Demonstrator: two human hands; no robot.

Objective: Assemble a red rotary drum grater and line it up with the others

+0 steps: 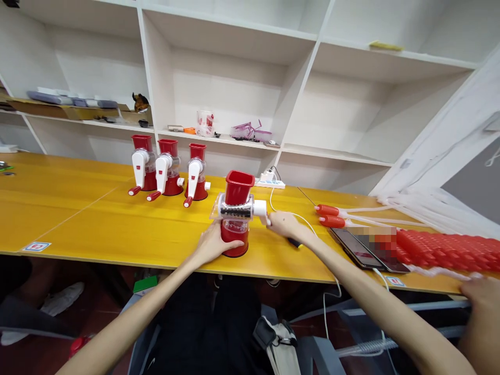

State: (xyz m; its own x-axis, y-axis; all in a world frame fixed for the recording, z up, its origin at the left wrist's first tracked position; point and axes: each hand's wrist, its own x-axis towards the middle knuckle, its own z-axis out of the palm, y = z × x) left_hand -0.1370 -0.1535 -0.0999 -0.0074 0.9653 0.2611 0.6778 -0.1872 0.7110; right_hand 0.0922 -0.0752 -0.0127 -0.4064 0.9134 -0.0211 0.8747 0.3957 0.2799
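A red and clear rotary grater [236, 211] stands on the yellow table [117, 229] in front of me, with a red hopper on top and a steel drum in its clear housing. My left hand [213, 244] is wrapped round its red base. My right hand [284, 224] is closed on the white end piece at the drum's right side. A small dark object lies just under my right wrist.
Three assembled red and white graters [167, 169] stand in a row behind. To the right lie red handles [328, 214], two phones [365, 249] and a stack of red parts [445, 249]. Another person's hand [482, 297] rests at the right edge. White shelves rise behind.
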